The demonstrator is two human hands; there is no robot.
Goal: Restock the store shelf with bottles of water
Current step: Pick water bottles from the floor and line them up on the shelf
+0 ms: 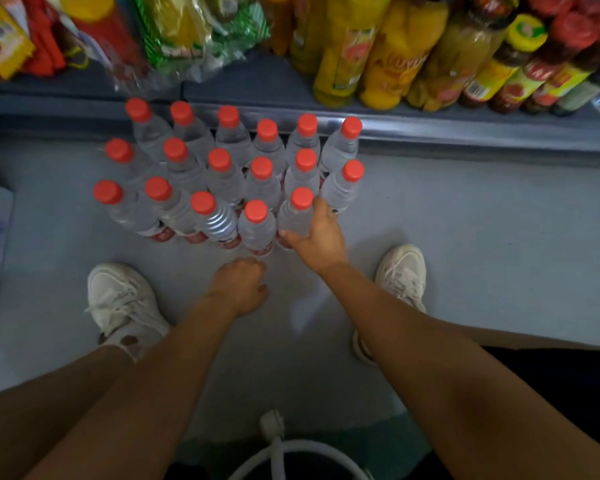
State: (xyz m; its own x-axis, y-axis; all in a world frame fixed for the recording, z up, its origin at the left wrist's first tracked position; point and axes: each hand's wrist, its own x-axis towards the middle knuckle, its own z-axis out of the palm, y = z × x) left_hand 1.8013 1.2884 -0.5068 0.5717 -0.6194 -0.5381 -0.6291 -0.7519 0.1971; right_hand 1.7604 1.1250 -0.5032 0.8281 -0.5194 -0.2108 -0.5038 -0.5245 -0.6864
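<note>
- The bottles point(222, 174) stand packed on the floor point(465, 220), just below the shelf point(257, 84); a careless pull could topple neighbours.
- The left hand point(240, 285) hangs near the front row, fingers curled and holding nothing; it steadies nothing, so a knocked bottle could roll.
- The right hand point(317, 233) wraps the front-right bottle point(297, 216), thumb across its side; gripping low on the slick plastic risks a slip.
- Juice bottles point(413, 64) crowd the shelf's right; space looks tight.
</note>
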